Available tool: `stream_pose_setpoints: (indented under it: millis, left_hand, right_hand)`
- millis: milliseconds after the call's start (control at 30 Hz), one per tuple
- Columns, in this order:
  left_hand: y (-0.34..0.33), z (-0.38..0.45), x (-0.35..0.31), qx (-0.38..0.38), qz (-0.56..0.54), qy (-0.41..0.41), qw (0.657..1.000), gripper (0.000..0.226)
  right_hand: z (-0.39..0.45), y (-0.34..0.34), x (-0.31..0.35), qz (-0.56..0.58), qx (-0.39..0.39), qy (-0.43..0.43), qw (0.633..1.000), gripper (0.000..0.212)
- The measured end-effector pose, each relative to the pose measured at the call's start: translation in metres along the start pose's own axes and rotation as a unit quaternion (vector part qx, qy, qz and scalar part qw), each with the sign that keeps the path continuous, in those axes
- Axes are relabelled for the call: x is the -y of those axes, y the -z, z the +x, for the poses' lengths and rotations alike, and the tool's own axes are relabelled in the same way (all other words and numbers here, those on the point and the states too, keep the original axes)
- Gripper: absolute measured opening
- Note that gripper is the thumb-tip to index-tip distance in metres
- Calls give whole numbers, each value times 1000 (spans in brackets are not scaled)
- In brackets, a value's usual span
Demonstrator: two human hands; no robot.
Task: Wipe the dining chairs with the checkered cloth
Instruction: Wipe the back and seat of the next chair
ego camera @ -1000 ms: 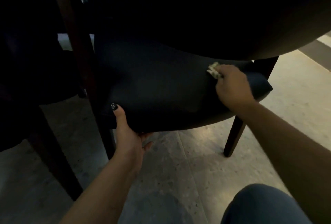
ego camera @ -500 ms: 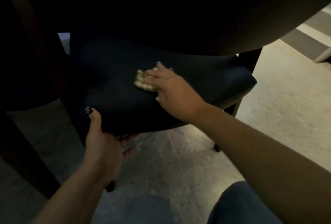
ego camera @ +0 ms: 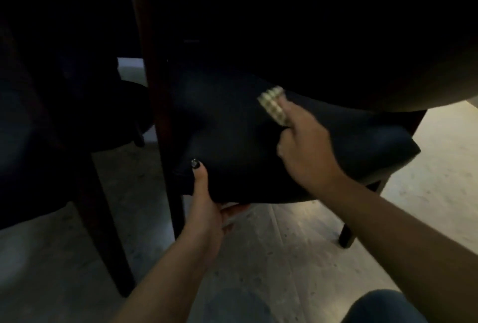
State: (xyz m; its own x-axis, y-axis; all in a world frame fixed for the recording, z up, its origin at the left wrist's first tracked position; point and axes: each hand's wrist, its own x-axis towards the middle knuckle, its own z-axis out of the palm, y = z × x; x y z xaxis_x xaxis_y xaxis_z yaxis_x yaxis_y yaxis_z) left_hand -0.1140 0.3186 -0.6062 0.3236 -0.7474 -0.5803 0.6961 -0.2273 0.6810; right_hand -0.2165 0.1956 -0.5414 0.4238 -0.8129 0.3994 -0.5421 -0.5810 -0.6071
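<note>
**Reader:** While the person crouches at the table, what shows, from left to right?

**Describer:** At the far left a second chair (ego camera: 51,115) sits in deep shadow, little more than an outline. Just right of it a dark wooden table leg (ego camera: 157,115) runs from top to bottom. Next comes the left hand (ego camera: 207,209), which grips the front left corner of the dark padded chair seat (ego camera: 232,141), thumb lying on top with a dark painted nail, fingers curled under the edge. Further right, the right hand (ego camera: 305,152) is on the seat's middle, toward its back edge, fingers curled round the bunched checkered cloth (ego camera: 274,105), which pokes out pale beyond the knuckles and touches the padding. That hand is blurred. The underside of the tabletop (ego camera: 336,25) overhangs the seat's back, and a pale floor (ego camera: 284,258) lies below.

**Reader:** How would the cloth and chair handle?

**Describer:** My judgement: the cloth is light, soft and limp, so it is best held wadded in the fist, with a flat face pressed down. The seat looks smooth and cushioned, giving a little under pressure. The chair seems heavy enough to stand, yet may slide on smooth flooring, so bracing that front corner is sensible.
</note>
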Motion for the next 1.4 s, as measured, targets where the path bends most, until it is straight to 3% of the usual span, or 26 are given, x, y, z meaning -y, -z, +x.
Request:
stream_pose_setpoints:
  millis: [67,133,233,300,367,467,533,600,667,700,733,800,867,900,1000,1033,1100,1167,1200,1233,1300,1400]
  left_hand:
    - [2,-1,1,-3,-11,3,1000,85]
    - [5,-1,0,3,-19,7,1000,83]
    - [9,-3,-1,14,-2,6,1000,88]
    - [11,-2,-2,12,-2,3,1000,79]
    - [11,-3,-3,5,3,3,1000,69]
    - [12,-6,-7,-18,32,20,999,74]
    - [14,-11,-11,-29,21,25,999,85]
    - [22,-15,-14,-50,-19,30,998,86]
    - [36,-14,-19,-80,-62,23,995,72]
    - [44,-12,-21,-95,-84,21,992,68]
    - [52,-10,-22,-105,-103,20,989,68]
    - [62,-7,-24,-111,-127,28,985,71]
    - [65,-7,-24,-112,-146,39,982,74]
    - [64,-7,-25,-111,-155,43,981,74]
    - [60,-10,-29,-105,-172,52,978,76]
    - [61,-10,-31,-104,-173,54,978,76]
    - [65,-10,-32,-105,-169,55,978,78]
    - [67,-9,-33,-107,-163,54,979,79]
    - [67,-8,-34,-107,-162,52,980,79]
    - [66,-8,-35,-107,-160,49,980,77]
    - [61,-8,-38,-117,-156,42,980,72]
    - [59,-9,-37,-118,-163,42,979,67]
  right_hand:
    - [9,-26,47,145,62,-55,986,48]
    - [34,-46,92,324,95,-154,929,33]
    - [68,-63,151,454,105,-165,869,36]
    - [67,-75,168,429,72,-127,892,29]
    - [48,-88,157,375,82,-144,912,31]
    - [20,-93,132,334,194,-226,894,28]
    - [27,-84,135,344,194,-245,885,31]
    - [34,-73,149,325,155,-171,917,29]
    - [27,-70,154,246,84,31,965,26]
    - [20,-67,153,167,40,166,971,34]
    - [20,-65,148,73,4,309,948,37]
    - [42,-66,136,-128,-65,502,853,32]
    - [61,-67,130,-261,-1,522,812,33]
    - [62,-70,126,-334,53,535,774,37]
    - [48,-79,107,-465,232,614,594,51]
    - [48,-75,108,-475,241,628,567,51]
    - [69,-69,123,-464,143,633,603,46]
    - [92,-67,141,-397,80,582,705,35]
    - [92,-70,150,-381,66,552,739,33]
    - [87,-75,155,-386,47,534,751,32]
    - [63,-94,151,-429,87,535,722,32]
    - [23,-112,130,-439,270,533,671,35]
